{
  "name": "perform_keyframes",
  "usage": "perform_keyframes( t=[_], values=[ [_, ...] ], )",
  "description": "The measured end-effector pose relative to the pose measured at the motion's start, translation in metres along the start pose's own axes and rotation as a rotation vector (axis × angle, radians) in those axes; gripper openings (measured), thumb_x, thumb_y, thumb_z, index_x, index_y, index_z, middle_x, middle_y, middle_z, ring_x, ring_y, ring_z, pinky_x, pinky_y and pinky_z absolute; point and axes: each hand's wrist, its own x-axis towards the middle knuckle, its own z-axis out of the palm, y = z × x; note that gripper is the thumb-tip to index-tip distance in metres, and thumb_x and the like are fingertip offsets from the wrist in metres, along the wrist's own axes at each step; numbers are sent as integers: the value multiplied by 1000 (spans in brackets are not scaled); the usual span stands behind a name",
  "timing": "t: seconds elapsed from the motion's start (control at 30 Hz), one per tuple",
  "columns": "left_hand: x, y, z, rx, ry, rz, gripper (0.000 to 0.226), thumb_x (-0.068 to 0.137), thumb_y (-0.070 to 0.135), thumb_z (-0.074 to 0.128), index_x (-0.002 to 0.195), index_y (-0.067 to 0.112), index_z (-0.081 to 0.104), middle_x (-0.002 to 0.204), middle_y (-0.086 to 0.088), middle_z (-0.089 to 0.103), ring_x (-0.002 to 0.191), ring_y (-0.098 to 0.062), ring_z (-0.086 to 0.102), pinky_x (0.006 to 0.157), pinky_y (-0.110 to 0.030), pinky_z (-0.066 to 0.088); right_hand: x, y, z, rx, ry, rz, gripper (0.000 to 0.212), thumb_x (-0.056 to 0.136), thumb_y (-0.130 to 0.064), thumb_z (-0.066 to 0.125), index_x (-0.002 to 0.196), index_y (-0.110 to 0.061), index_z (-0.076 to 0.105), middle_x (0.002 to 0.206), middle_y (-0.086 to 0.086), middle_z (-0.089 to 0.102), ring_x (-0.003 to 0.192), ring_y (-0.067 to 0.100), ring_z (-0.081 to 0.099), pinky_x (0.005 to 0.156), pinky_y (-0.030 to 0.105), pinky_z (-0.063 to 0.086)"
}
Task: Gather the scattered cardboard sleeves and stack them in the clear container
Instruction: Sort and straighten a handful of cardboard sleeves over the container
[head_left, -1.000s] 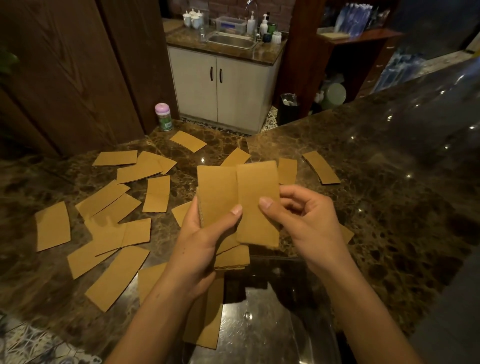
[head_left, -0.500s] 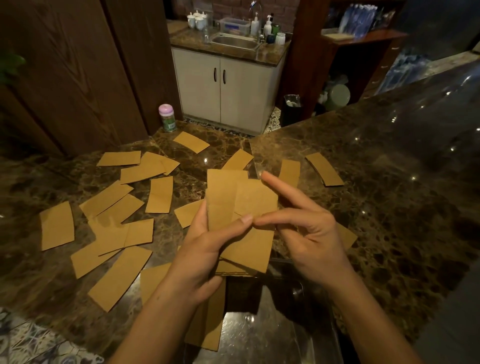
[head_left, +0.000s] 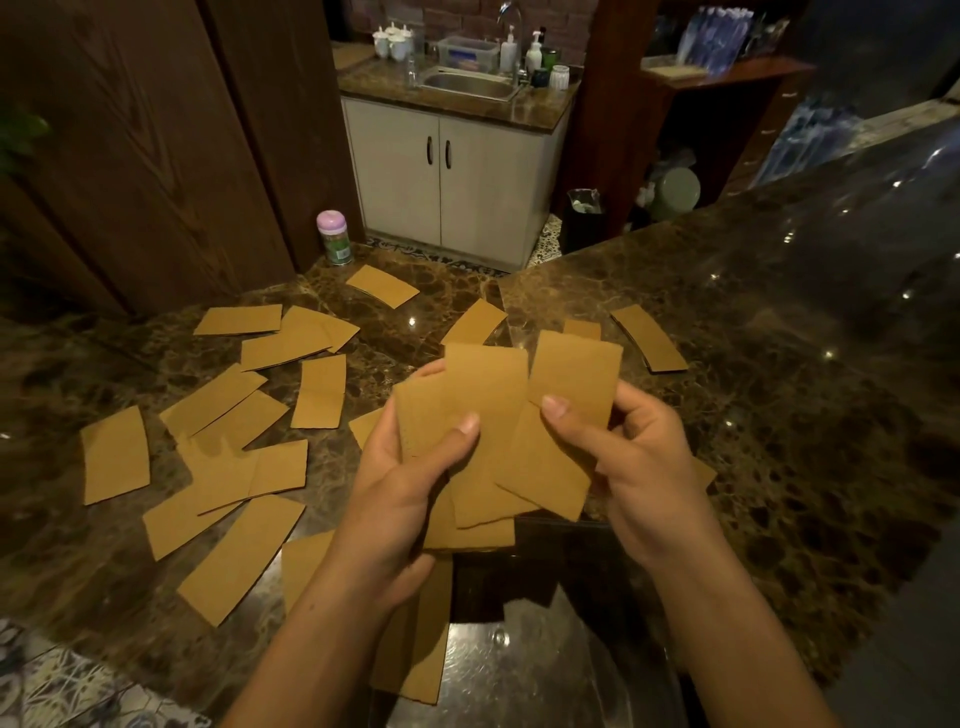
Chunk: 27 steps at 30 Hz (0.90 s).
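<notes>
Here, both hands are raised over the near part of the dark marble bench (head_left: 779, 415), above a clear container (head_left: 540, 665) whose shiny bottom shows between the forearms. The left hand (head_left: 405, 483) grips a fanned bunch of cardboard sleeves (head_left: 483, 405). Its thumb lies across the front of the bunch and its fingers (head_left: 431, 369) curl round behind, their tips showing at the upper left edge.

The right hand (head_left: 639, 467) pinches a single sleeve (head_left: 576, 374), with the thumb on its face and the curled fingers behind. This one stands nearly upright and touches the right side of the bunch.

Many loose sleeves (head_left: 239, 556) lie flat on the bench to the left of the hands, several overlapping. Another few lie beyond the hands, one of them off to the right. One more sleeve (head_left: 415, 649) sits under the left forearm at the container's left side. Whether it is inside the container or only against it cannot be told.

A small jar (head_left: 335, 236) with a pink lid stands at the far edge of the bench. Beyond it are a white cabinet (head_left: 452, 176) and a sink (head_left: 467, 85).
</notes>
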Motion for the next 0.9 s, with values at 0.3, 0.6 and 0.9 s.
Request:
perform_keyframes(
  t=[0.3, 0.6, 0.9],
  values=[
    [1, -3, 3, 52, 20, 34, 47, 79, 12, 79, 121, 29, 65, 109, -6, 75, 100, -29, 73, 72, -38, 61, -1, -2, 0, -63, -90, 5, 36, 81, -18, 75, 117, -16, 74, 108, 4, 81, 100, 20, 77, 76, 30, 63],
    [-1, -1, -9, 168, -98, 16, 51, 65, 6, 79, 104, 37, 71, 98, 2, 77, 89, -20, 75, 67, -31, 60, 11, -16, -8, -83, -18, -34, 27, 85, -10, 75, 112, -14, 74, 105, 3, 81, 99, 20, 78, 78, 31, 64],
    [5, 5, -14, 76, 113, 120, 49, 73, 15, 77, 117, 30, 62, 91, 5, 77, 89, -20, 75, 67, -34, 61, -5, -5, -20, -309, -153, 71, 38, 84, -22, 76, 122, -21, 72, 109, -2, 80, 101, 18, 77, 77, 29, 63]
  ],
)
